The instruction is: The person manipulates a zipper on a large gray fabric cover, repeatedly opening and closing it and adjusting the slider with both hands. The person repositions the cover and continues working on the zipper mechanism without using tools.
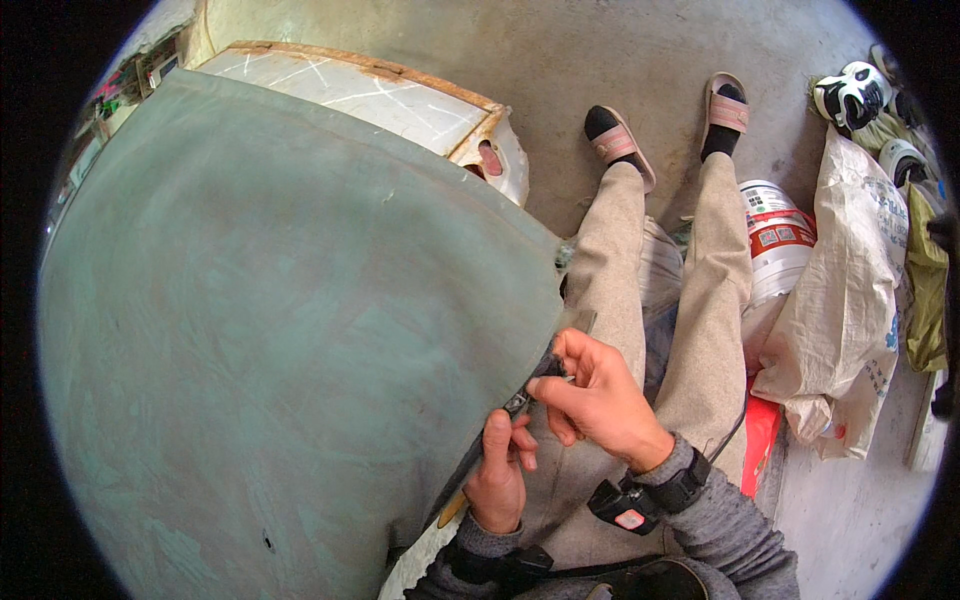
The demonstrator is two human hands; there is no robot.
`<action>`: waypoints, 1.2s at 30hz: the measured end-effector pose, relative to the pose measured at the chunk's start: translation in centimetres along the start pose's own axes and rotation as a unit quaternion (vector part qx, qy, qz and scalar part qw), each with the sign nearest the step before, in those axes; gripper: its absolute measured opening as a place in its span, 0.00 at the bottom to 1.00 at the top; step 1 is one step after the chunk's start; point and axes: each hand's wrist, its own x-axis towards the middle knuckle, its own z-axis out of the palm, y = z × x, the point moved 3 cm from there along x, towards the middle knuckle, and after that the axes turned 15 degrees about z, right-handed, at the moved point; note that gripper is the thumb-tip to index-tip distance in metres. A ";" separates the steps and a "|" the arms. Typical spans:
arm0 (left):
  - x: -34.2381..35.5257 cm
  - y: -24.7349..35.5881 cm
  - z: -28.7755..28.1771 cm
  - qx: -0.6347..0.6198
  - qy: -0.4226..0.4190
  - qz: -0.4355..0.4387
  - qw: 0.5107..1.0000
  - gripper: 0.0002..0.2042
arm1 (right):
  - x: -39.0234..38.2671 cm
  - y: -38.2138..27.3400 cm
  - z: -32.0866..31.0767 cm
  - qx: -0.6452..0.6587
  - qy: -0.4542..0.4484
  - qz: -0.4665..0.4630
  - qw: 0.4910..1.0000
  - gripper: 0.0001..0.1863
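Observation:
A large green sheet-like cover (280, 300) with a worn, streaked surface spreads over the left side, its edge running down to my lap. At that edge my right hand (605, 400) is closed, thumb and fingers pinched together over a small dark piece (517, 403) with a pale glint. What lies inside the pinch is mostly hidden. Just below, my left hand (496, 478) rests against the same edge, thumb upright and fingers curled in. Whatever it grips is out of sight behind the thumb. Both wrists wear black straps.
A white panel with a rusty brown frame (400, 112) sticks out beyond the cover. Past my outstretched legs (700, 300) stand a white and red bucket (778, 240) and a white woven sack (835, 310). Black-and-white shoes (855, 97) lie at the far right.

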 end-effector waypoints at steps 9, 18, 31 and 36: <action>0.4 0.3 1.0 -0.019 0.026 0.009 0.999 0.20 | -0.3 -0.8 1.0 -0.042 -0.024 -0.046 0.998 0.28; 0.6 -0.1 0.7 -0.044 0.027 -0.010 0.999 0.22 | -0.3 -0.2 1.8 0.009 -0.007 -0.098 0.995 0.32; 0.8 -0.7 -0.4 -0.007 0.014 -0.002 1.000 0.25 | -1.1 -0.3 -0.2 -0.124 0.162 -0.130 0.970 0.39; 0.7 -1.0 -0.1 0.047 0.013 0.011 0.999 0.27 | -3.9 -0.5 -0.4 -0.344 0.271 -0.356 0.826 0.23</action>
